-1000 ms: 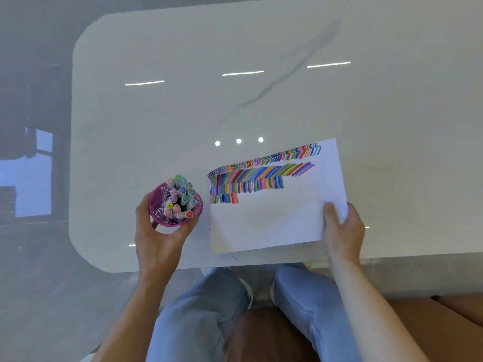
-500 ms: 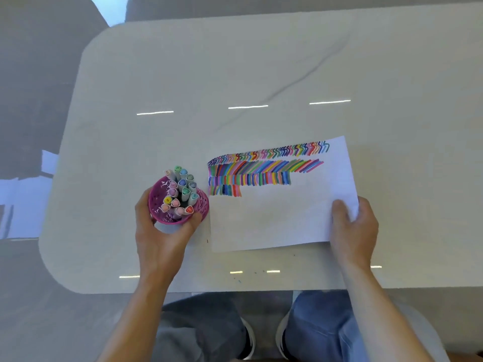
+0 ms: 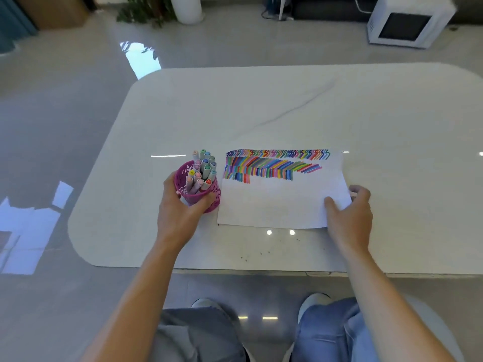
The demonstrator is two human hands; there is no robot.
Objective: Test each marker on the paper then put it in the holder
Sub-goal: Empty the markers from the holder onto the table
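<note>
A pink mesh holder [image 3: 213, 193] stands on the white table [image 3: 287, 113], filled with several capped markers [image 3: 202, 169]. My left hand [image 3: 180, 210] grips the holder from the near side, thumb on its right wall. Right of it lies a white paper [image 3: 277, 202] with rows of coloured test strokes along its far edge. My right hand [image 3: 350, 215] pinches the paper's near right corner, thumb on top and fingers behind the edge.
The table's near edge [image 3: 261, 270] runs just above my knees and shoes. Small dark specks dot the table below the paper. Beyond the table are glossy floor, a white box-like appliance [image 3: 407, 22] at far right and a plant pot [image 3: 187, 7].
The view has tilted up and back, so the holder, paper and both hands sit further from the near edge in the frame. Both hands keep their holds.
</note>
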